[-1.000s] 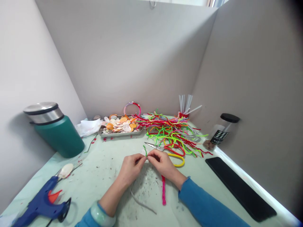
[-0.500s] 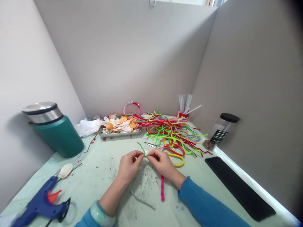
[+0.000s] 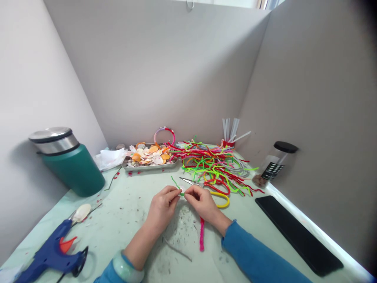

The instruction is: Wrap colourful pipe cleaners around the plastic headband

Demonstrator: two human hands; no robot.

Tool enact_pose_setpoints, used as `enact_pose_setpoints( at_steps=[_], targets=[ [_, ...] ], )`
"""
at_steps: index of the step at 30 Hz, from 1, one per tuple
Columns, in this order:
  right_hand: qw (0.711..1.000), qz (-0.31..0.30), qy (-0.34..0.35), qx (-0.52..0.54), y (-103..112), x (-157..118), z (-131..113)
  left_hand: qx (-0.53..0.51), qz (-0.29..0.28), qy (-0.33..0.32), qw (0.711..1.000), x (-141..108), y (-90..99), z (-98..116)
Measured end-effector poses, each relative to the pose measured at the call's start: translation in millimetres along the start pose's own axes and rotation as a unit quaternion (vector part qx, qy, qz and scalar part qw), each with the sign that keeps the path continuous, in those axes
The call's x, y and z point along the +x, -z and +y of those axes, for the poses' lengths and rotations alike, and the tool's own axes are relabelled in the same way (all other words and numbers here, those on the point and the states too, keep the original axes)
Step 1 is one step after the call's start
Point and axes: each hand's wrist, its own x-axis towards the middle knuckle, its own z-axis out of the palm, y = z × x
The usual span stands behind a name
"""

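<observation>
Between my two hands, near the middle of the table, is a short green pipe cleaner [image 3: 176, 182], one end sticking up and away. My left hand [image 3: 165, 202] pinches it from the left with thumb and forefinger. From the right, my right hand [image 3: 202, 200] pinches its other part, the fingertips almost meeting. Scissors with red and yellow handles [image 3: 221, 199] lie just behind my right hand. A pink fuzzy strip [image 3: 202, 236] rests below that hand, its upper end hidden. A thin grey stem [image 3: 177, 250] lies nearer to me.
A tray of shells [image 3: 150, 168] and a heap of coloured pipe cleaners [image 3: 218, 161] stand at the back. At the left are a green bottle [image 3: 73, 169] and blue glue gun [image 3: 53, 251]; at the right, a jar [image 3: 273, 165] and black slab [image 3: 297, 236].
My left hand's fingers have shifted slightly around the green pipe cleaner, which is bent a little differently. My right hand has barely moved.
</observation>
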Motion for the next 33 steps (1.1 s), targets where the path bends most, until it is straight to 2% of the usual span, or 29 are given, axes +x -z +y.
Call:
enact_pose_setpoints(
  at_steps=[7,12,16,19,22,26,33],
  targets=[
    [1.0,-0.004,0.011,0.01,0.0,-0.7,-0.9,0.003,0.027,-0.016,1.0,-0.5,-1.6,-2.5],
    [1.0,-0.003,0.014,0.02,-0.2,-1.2,-1.6,-0.013,0.022,-0.008,1.0,-0.1,-1.1,-2.3],
    [0.999,-0.004,0.018,0.028,0.3,-1.4,-1.9,-0.035,-0.003,0.03,0.999,1.0,2.2,2.6],
    [0.999,-0.004,0.022,0.028,1.1,-1.2,-2.2,-0.059,-0.023,0.102,0.993,1.7,3.5,6.5],
    [0.999,-0.005,0.022,0.034,1.5,-1.1,-2.1,-0.133,-0.046,0.183,0.973,2.6,2.1,8.5],
    [0.999,-0.006,0.022,0.041,1.8,-1.9,-1.5,-0.27,-0.061,0.252,0.927,5.2,-0.9,9.4],
    [0.999,-0.026,0.027,0.038,2.3,-2.9,-3.6,-0.429,-0.084,0.294,0.85,7.8,2.0,9.2]
  ],
)
